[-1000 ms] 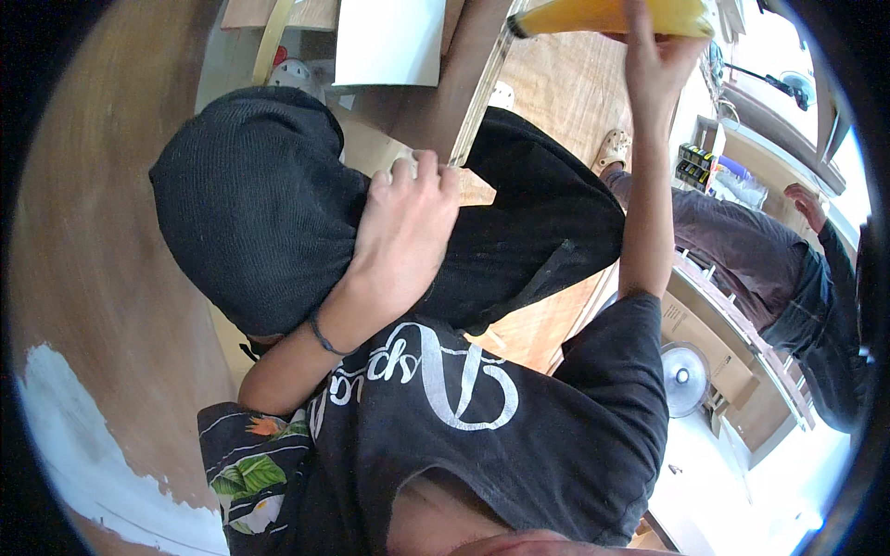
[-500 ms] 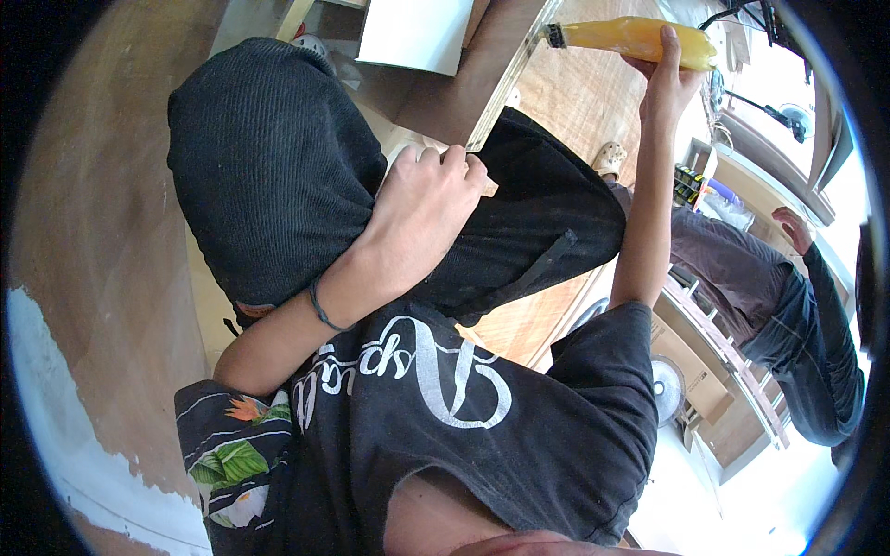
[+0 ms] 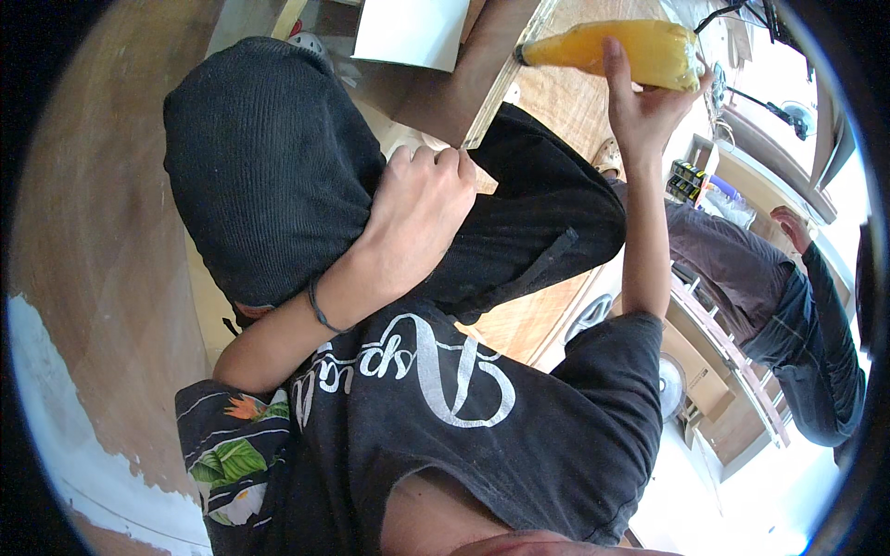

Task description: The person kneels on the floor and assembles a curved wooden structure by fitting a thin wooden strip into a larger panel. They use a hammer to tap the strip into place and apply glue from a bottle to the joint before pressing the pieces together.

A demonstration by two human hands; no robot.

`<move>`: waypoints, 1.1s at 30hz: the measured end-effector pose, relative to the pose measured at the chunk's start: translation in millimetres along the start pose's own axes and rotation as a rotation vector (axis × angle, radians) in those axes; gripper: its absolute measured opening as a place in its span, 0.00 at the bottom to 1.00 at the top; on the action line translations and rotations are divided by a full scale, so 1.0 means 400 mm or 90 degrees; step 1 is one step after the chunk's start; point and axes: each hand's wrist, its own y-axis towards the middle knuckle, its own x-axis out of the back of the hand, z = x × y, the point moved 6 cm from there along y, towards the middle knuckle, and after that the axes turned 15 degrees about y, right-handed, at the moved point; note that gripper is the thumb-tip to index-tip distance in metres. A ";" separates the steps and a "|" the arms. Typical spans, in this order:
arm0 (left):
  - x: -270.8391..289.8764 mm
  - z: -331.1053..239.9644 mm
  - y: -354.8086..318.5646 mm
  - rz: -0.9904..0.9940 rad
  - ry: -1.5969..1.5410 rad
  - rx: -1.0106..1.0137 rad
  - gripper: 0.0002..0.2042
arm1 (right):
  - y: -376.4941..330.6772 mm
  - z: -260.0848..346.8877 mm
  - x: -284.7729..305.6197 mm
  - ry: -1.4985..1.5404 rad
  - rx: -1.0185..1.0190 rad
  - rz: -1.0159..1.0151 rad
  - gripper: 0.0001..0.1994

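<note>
My right hand is wrapped round a clear plastic bottle of yellow liquid, tipped on its side. Its dark cap end meets or almost meets the long plywood edge of a brown panel. Below, my left hand is closed at the near end of that panel, fingers curled over a small pale wood piece. How far this piece runs under the fingers is hidden. A dark band circles my left wrist.
A white sheet or panel lies beyond the brown panel. My black-clad knees fill the middle. At the right stands another person, near a cardboard box and a round metal disc. A brown board surface spreads along the left.
My right hand has brought the bottle left and slightly down, so its cap end sits closer against the panel edge. My left hand has stayed almost in place.
</note>
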 end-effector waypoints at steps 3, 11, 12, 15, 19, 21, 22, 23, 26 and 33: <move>0.005 0.001 0.001 -0.009 0.000 -0.003 0.16 | 0.032 -0.009 0.024 0.289 0.005 -0.178 0.28; -0.001 -0.002 0.003 -0.003 0.008 -0.018 0.18 | 0.106 -0.119 -0.013 0.241 -0.200 -0.209 0.37; -0.001 -0.003 0.004 -0.001 0.014 -0.020 0.18 | 0.098 -0.104 -0.008 0.211 -0.186 -0.200 0.37; -0.003 -0.007 0.004 0.010 0.022 -0.019 0.19 | 0.072 -0.043 -0.014 0.197 -0.139 -0.167 0.36; 0.000 -0.008 0.004 0.010 0.020 -0.017 0.19 | -0.010 0.045 -0.016 0.322 -0.147 -0.132 0.39; -0.002 -0.009 0.003 0.027 0.031 -0.020 0.19 | -0.016 0.061 -0.033 0.319 -0.161 -0.037 0.40; -0.004 -0.009 0.001 0.037 0.034 -0.022 0.19 | -0.017 0.061 -0.013 0.417 -0.110 -0.171 0.39; -0.003 -0.008 0.000 0.033 0.034 -0.021 0.19 | -0.005 0.047 -0.009 0.417 -0.130 -0.173 0.39; -0.001 -0.008 -0.001 0.019 0.035 -0.020 0.19 | 0.040 -0.015 0.001 0.376 -0.191 -0.199 0.38; -0.002 -0.013 -0.005 0.025 0.039 -0.021 0.21 | -0.034 0.092 -0.003 0.174 -0.023 -0.014 0.25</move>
